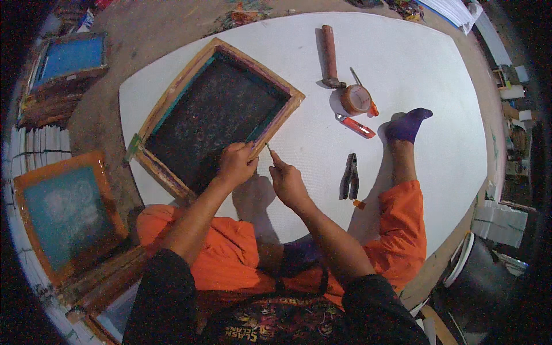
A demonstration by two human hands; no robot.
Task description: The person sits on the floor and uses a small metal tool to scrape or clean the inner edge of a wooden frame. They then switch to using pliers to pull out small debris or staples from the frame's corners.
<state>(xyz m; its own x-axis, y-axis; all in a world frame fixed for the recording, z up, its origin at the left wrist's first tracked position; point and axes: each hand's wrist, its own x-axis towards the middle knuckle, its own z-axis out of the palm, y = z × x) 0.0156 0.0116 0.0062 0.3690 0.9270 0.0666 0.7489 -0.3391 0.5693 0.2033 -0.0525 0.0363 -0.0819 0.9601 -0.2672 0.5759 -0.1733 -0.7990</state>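
Far to the left of the left fingers is a teal screen point(66, 215) with an orange edge. Nearer, just left of and past those fingers, the wooden frame point(164, 107) lies on the white board point(448, 86). Its wood looks hard and stiff, and I think two hands could lift it easily. The dark mesh point(213, 109) inside looks thin and might tear if poked, so hold the wood sides. The left hand point(237, 164) has curled fingers at the frame's near right side; I can't tell if they pinch it. The right hand point(287, 181) has its fingers wrapped around a thin tool point(268, 148), tip near that side. Right of those fingers are a hammer point(329, 54), pliers point(349, 177), a roll of tape point(355, 100) and a red cutter point(356, 125). Far right is a black thing point(477, 282); I can't tell if it's a bin or what it holds.
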